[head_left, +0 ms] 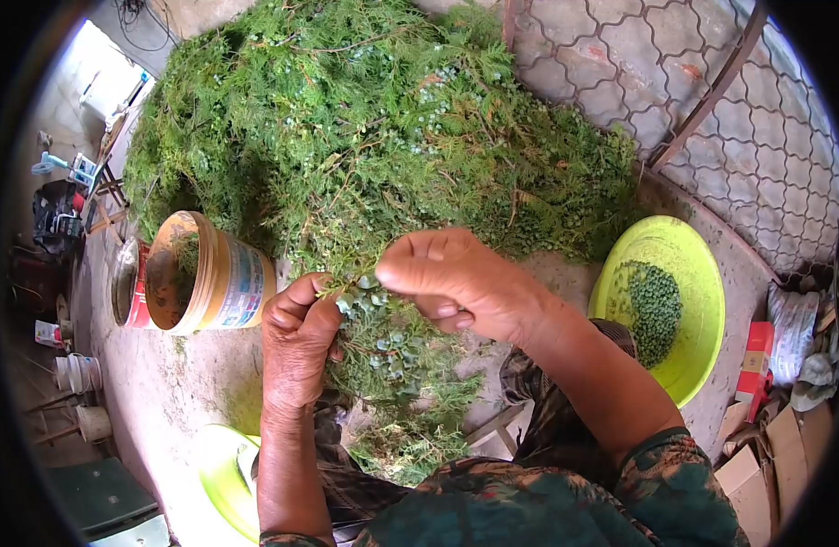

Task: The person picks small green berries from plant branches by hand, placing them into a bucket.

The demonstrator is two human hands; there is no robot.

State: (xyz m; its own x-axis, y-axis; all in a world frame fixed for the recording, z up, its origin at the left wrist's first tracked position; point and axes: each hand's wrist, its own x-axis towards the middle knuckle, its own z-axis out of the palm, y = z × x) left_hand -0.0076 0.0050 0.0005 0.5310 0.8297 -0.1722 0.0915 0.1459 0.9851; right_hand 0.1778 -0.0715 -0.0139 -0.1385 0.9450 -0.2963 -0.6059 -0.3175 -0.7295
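A green sprig (392,354) with pale blue-green berries hangs between the hands, over the lap. My left hand (301,333) pinches the sprig at its upper left. Just right of the berries, my right hand (447,283) is curled with thumb and fingers close together; whatever is between its fingertips is too small to make out. Behind both hands rises a big heap of cut evergreen branches (346,137), with berries among the leaves. A lime-yellow basin (702,310) at the right holds many loose green berries (655,314).
An orange-brown bucket (210,273) and a red-and-white one (128,283) stand at the left. Another yellow basin (221,479) is at the lower left. Wire mesh (711,118) leans at the upper right, above cardboard (784,456) and a red box (755,360).
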